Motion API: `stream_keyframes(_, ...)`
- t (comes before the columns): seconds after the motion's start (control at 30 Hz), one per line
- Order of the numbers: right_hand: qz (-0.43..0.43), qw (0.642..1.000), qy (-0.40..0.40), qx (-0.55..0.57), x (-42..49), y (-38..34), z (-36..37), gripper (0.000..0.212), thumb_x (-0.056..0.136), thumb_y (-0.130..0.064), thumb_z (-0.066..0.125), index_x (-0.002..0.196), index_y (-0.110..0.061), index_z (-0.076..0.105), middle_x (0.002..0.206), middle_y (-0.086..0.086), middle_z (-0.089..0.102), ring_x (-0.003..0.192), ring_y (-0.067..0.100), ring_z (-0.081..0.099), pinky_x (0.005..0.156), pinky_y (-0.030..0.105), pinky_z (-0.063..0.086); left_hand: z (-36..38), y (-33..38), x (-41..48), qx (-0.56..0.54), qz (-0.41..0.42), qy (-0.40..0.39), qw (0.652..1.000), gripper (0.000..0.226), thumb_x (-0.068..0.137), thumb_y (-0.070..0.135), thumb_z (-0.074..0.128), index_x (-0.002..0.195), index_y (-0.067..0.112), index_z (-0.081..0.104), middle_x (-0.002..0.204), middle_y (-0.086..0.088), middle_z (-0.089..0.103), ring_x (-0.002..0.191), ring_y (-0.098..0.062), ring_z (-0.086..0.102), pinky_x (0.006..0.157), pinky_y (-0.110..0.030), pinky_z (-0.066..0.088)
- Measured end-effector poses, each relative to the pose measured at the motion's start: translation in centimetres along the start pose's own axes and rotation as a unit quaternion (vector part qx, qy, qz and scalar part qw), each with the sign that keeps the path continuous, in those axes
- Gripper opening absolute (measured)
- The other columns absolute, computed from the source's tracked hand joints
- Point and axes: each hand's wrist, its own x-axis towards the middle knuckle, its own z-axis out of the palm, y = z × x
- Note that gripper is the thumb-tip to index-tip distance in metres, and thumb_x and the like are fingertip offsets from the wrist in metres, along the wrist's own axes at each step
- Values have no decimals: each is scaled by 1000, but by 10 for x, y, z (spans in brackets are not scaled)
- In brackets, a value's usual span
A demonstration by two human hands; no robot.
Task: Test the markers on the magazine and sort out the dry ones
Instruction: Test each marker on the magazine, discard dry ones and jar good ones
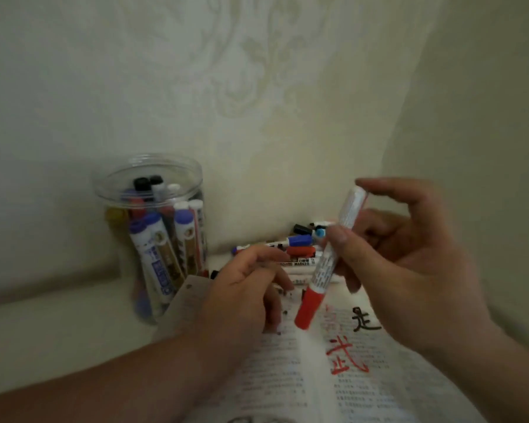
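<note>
Over the open magazine, the right hand pinches the red-capped marker mid-barrel, cap pointing down, one fingertip up on the top end. It's light, stiff plastic and probably a bit slick, so mid-barrel seems the sensible hold. The left hand sits curled on the page, can't tell if it's got anything. Loose markers are piled just behind, the jar stands left, and the wall is close behind. Free room is mostly toward the person.
</note>
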Motion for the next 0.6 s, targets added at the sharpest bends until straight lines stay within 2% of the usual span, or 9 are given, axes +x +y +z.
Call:
stream_keyframes(0.07, -53, 999, 11, 1, 26, -18, 20, 37, 86, -7, 74, 108, -27, 52, 72, 20, 69, 49, 23, 62, 47, 31, 50, -2, 3, 2, -28, -29, 21, 999, 34, 98, -5, 34, 90, 5, 65, 65, -10, 63, 45, -22, 46, 39, -28, 37)
stream_keyframes(0.1, -77, 997, 12, -1, 41, -28, 31, 37, 88, -4, 74, 108, -25, 50, 73, 20, 69, 52, 25, 64, 47, 32, 51, -2, 4, 2, -34, -39, 27, 998, 34, 97, -8, 32, 86, 2, 63, 62, -10, 62, 44, -21, 45, 39, -27, 37)
stream_keyframes(0.2, -155, 987, -14, -45, 77, -45, 70, 28, 92, -7, 71, 105, -18, 48, 79, 16, 68, 66, 27, 69, 54, 37, 57, -2, 4, 3, -21, -59, 24, 998, 42, 95, -11, 29, 75, 7, 62, 56, -7, 59, 42, -20, 45, 40, -27, 38)
stream_keyframes(0.33, -198, 975, -46, -92, 100, -47, 112, 20, 93, -11, 70, 101, -16, 52, 75, 16, 65, 66, 26, 67, 57, 41, 56, -6, 4, 2, -13, -62, 11, 998, 43, 91, -14, 29, 75, 6, 63, 61, -9, 62, 44, -20, 50, 44, -30, 41)
stream_keyframes(0.43, -201, 978, 21, -42, 114, -49, 117, 20, 91, -8, 70, 97, -15, 52, 77, 21, 66, 64, 31, 66, 55, 45, 55, -5, 2, 3, -18, -63, -8, 998, 37, 92, -13, 33, 82, 4, 65, 75, -9, 71, 47, -22, 55, 45, -31, 44)
stream_keyframes(0.5, -231, 970, 65, -37, 122, -48, 114, 20, 90, -9, 70, 94, -15, 51, 76, 18, 67, 62, 26, 67, 55, 42, 55, -4, 1, 4, -12, -65, -15, 998, 36, 95, -8, 37, 85, 8, 68, 84, -7, 74, 50, -21, 57, 47, -33, 46)
stream_keyframes(0.53, -242, 966, 58, -67, 125, -44, 114, 20, 90, -10, 70, 95, -16, 51, 76, 14, 67, 64, 22, 67, 56, 38, 56, -3, 1, 5, -10, -67, -17, 998, 36, 97, -6, 38, 85, 10, 68, 86, -5, 74, 51, -20, 57, 48, -33, 47)
stream_keyframes(0.6, -238, 958, -10, -162, 123, -31, 117, 18, 91, -13, 71, 98, -15, 55, 76, 6, 65, 65, 14, 65, 58, 29, 56, -2, 0, 5, -10, -70, -18, 997, 36, 97, -5, 39, 86, 11, 69, 86, -5, 74, 51, -19, 57, 47, -33, 47)
